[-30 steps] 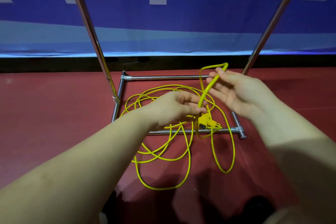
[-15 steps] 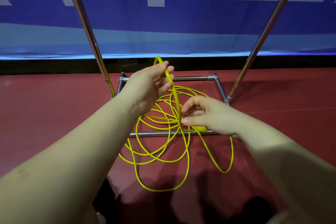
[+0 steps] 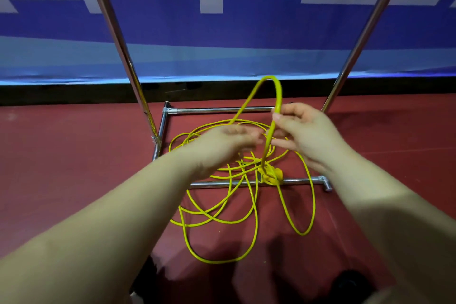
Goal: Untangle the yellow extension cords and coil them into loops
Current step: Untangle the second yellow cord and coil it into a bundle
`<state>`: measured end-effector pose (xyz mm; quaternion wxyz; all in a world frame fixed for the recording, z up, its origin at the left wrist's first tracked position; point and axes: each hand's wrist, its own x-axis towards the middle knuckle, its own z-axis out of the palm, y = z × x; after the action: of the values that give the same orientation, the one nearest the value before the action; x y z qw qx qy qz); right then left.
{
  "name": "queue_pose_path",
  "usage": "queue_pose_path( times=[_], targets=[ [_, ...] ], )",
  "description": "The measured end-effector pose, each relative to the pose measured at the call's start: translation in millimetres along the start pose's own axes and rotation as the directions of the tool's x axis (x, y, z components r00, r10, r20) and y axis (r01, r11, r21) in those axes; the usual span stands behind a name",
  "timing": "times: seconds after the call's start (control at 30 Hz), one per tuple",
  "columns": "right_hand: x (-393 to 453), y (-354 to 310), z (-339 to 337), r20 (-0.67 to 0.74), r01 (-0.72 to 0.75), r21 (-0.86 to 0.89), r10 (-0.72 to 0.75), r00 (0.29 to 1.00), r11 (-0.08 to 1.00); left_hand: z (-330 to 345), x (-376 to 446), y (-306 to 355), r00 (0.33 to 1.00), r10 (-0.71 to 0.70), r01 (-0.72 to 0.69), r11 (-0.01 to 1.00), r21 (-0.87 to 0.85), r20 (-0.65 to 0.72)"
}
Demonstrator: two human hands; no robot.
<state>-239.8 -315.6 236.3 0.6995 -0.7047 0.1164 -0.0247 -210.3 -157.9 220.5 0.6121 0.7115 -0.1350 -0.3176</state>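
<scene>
Our left hand (image 3: 227, 145) is motion-blurred, so we cannot tell its grip. It hides part of the yellow cord (image 3: 255, 205). The rack's poles (image 3: 116, 39) run off the top edge.

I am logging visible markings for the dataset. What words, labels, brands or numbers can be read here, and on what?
Nothing readable.
The blue banner with large white shapes shows only cropped pieces of big characters; no whole one can be read.
The yellow extension cord and its yellow plug show no legible print.
The chrome metal tube rack bears no label.
</scene>
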Motion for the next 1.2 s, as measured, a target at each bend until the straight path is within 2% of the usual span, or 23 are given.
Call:
queue_pose_path(
  times=[0.07,0.2,0.3,0.37,0.43,0.53,0.63,0.73,0.83,0.9,1.0,1.1,1.2],
  targets=[
    [1,-5,-3,-0.042,-0.034,0.121,0.039,0.998,0.992,12,-1,-6,0.997,0.037,-0.043,0.995,0.084,0.073],
    [1,-10,-4,-0.023,-0.044,0.274,0.052,0.998,0.961,13,7,-10,0.985,0.168,-0.157,0.969,0.192,-0.039],
    [1,-10,-2,0.024,-0.028,0.278,0.022,0.999,0.96,15,8,-8,0.97,0.234,-0.217,0.957,0.191,-0.072],
    [0,-7,-2,0.077,-0.041,0.169,0.028,0.997,0.985,16,9,-5,0.955,0.259,-0.242,0.962,0.124,-0.145],
    [-2,2,-1,0.15,-0.043,-0.104,0.059,0.987,0.994,13,9,1,0.939,0.234,-0.251,0.967,-0.038,-0.251],
    [-5,19,4,0.3,0.015,-0.451,0.136,0.944,0.892,2,10,13,0.917,0.157,-0.274,0.917,-0.29,-0.368],
    [-3,26,7,0.318,0.126,-0.57,0.077,0.945,0.812,-2,7,17,0.922,0.114,-0.268,0.876,-0.4,-0.369],
    [-2,24,7,0.266,0.209,-0.626,-0.047,0.963,0.751,-3,4,15,0.937,0.117,-0.257,0.867,-0.426,-0.328],
    [-7,15,13,0.258,0.191,-0.478,-0.071,0.964,0.857,-6,2,10,0.96,0.101,-0.2,0.9,-0.387,-0.261],
    [-11,7,16,0.241,0.13,-0.325,-0.051,0.969,0.937,-5,0,3,0.99,0.042,-0.071,0.974,-0.217,-0.134],
    [-11,-6,12,0.124,0.07,-0.1,-0.058,0.991,0.993,-1,-5,-3,0.992,-0.097,0.102,0.993,-0.059,0.083],
    [-6,-13,2,-0.032,0.027,0.077,-0.025,0.999,0.997,-1,-6,-6,0.988,-0.111,0.106,0.993,0.05,0.111],
    [-1,-14,-4,-0.094,0.006,0.174,0.01,0.996,0.985,1,-5,-4,0.994,-0.054,0.052,0.998,0.03,0.092]
  ],
)
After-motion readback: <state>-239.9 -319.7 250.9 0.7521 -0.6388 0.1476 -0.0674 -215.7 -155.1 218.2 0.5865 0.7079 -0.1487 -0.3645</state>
